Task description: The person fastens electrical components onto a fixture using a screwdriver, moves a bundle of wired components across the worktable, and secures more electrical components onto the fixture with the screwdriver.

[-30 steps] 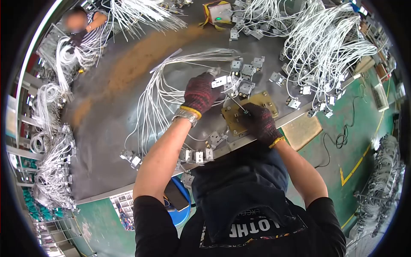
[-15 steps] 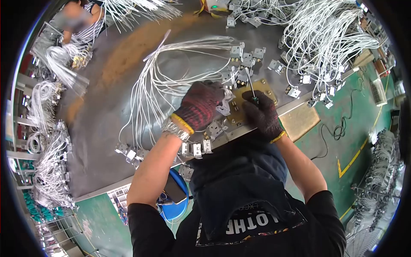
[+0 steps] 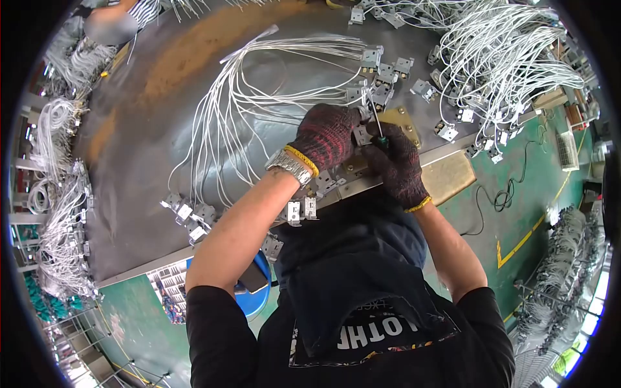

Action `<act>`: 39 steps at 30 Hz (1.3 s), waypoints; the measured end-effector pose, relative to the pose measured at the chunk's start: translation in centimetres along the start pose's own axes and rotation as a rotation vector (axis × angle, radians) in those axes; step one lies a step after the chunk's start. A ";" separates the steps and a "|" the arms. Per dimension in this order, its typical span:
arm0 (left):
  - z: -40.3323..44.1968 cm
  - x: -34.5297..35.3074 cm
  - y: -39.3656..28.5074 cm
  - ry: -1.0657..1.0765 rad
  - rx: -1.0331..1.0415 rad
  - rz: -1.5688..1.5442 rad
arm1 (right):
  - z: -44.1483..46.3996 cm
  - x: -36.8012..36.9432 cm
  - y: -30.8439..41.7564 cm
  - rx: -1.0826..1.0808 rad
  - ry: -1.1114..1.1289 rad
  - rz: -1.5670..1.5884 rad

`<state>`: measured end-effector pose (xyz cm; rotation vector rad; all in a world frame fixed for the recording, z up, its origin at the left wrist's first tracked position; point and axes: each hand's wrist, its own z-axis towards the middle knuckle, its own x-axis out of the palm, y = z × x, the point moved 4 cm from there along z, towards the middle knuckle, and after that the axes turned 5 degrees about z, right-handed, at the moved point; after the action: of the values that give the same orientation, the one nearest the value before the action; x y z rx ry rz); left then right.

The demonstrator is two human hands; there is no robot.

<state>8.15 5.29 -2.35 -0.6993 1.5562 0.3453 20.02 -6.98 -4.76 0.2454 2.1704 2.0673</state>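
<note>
My left hand, in a dark red and black knit glove, is closed on a small metal bracket over the brass-coloured plate. My right hand, gloved the same way, grips a screwdriver with a dark green handle. Its thin shaft points away from me, past the bracket; the tip lies among other metal parts, and I cannot tell whether it touches one. A bundle of white wires curves over the table left of my hands, with several brackets at its far ends.
The dark metal table has its front edge at my waist. Brackets sit along that edge. A large heap of white wires lies at the right. Beneath the table edge is a blue stool. Another person is at the far left.
My left hand has moved right and slightly away from me, bringing the bracket beside the screwdriver. The right hand stays near its place, still gripping the tool. The whole view has shifted a little.
</note>
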 end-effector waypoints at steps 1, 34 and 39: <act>-0.1 -0.3 -0.2 -0.024 0.006 -0.014 | 0.1 -0.1 0.0 0.050 -0.033 0.012; -1.4 2.6 -0.7 -0.327 0.096 -0.206 | -0.2 -3.4 1.6 -0.068 0.171 -0.360; -1.2 2.5 -1.1 -0.274 0.066 -0.249 | -2.2 -6.2 3.7 0.028 0.130 -0.383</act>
<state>7.95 3.15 -4.40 -0.7515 1.2005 0.1932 25.68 -10.22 -1.00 -0.2894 2.1126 1.8811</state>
